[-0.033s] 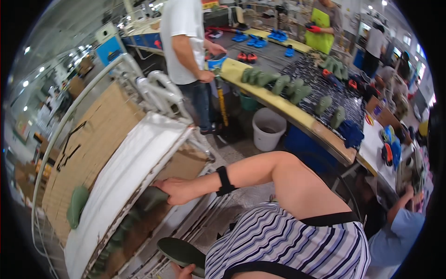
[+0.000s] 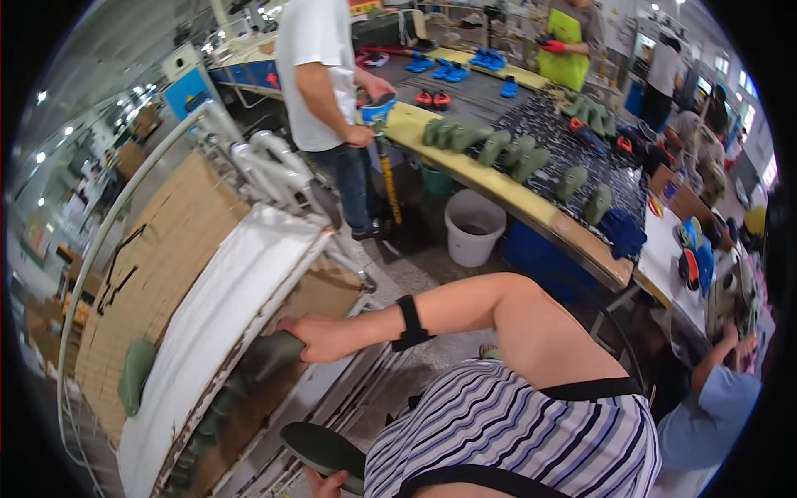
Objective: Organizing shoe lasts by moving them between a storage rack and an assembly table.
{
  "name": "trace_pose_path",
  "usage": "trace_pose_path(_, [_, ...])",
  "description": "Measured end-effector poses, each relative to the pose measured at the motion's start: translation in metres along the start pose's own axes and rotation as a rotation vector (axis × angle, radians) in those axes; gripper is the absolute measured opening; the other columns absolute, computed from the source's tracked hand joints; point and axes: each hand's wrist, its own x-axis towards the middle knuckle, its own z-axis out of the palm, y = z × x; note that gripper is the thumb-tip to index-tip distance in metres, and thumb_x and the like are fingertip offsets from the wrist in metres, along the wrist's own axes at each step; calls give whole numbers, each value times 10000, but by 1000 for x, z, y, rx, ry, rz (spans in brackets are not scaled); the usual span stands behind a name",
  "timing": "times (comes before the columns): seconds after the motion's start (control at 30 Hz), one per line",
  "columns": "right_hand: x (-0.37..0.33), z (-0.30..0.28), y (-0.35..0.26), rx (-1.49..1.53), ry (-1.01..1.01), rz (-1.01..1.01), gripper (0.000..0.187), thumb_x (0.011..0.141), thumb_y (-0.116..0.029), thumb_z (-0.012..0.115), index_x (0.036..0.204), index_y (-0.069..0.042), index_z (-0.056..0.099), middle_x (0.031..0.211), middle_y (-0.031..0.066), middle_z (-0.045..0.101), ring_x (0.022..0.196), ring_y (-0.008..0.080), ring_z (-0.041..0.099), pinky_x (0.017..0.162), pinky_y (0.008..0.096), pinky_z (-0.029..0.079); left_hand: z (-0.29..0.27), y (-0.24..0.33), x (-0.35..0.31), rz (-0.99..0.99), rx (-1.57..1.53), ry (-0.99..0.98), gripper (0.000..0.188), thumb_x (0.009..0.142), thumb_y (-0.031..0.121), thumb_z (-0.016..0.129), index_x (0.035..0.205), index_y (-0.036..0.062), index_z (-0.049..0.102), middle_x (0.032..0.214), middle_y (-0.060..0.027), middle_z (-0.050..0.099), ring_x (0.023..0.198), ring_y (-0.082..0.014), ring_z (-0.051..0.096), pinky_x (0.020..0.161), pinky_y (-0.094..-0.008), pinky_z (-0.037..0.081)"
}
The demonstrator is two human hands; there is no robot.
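Note:
My right hand [image 2: 314,336], with a black band on the wrist, reaches left into a rack. Its fingers are closed on the near end of a green shoe last [image 2: 278,352]. Behind that one, a row of similar lasts [image 2: 203,430] runs down along the rack's shelf, partly in shadow. Low in the picture, my left hand [image 2: 328,483] grips another dark green shoe last [image 2: 324,448], its broad smooth face showing. Part of that hand is cut off by the lower edge. A single green last [image 2: 135,378] lies on the cardboard on top of the rack.
White cloth [image 2: 199,307] and cardboard [image 2: 166,249] cover the metal-framed rack. Across the aisle, a long worktable [image 2: 531,203] carries several green lasts and blue shoes. Beneath it stands a white bucket [image 2: 475,228]. A person in a white shirt [image 2: 314,91] stands at its left end.
The background has shifted slightly left in the picture. Both hands keep their hold on the shoe lasts, with no other clear movement.

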Motion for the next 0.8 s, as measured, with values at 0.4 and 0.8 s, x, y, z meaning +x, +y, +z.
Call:
trace_pose_path(0.4, [-315,-228,74,642,624,243,377,696,-99,631,1058,0,660,945,84,662,865,149,597,799,272,471,29,-61,19,245,597,-457,579,696,154,711,1211,-40,529,1060,-113,634,953,-225,596,882,-344,445])
trace_pose_path(0.8, [-517,-367,115,334,911,432,334,739,-167,645,1021,11,635,914,77,652,833,136,597,775,261,467,414,-23,110,-61,784,-809,622,680,213,811,1177,-56,550,1064,-84,639,936,-130,561,840,-292,459])
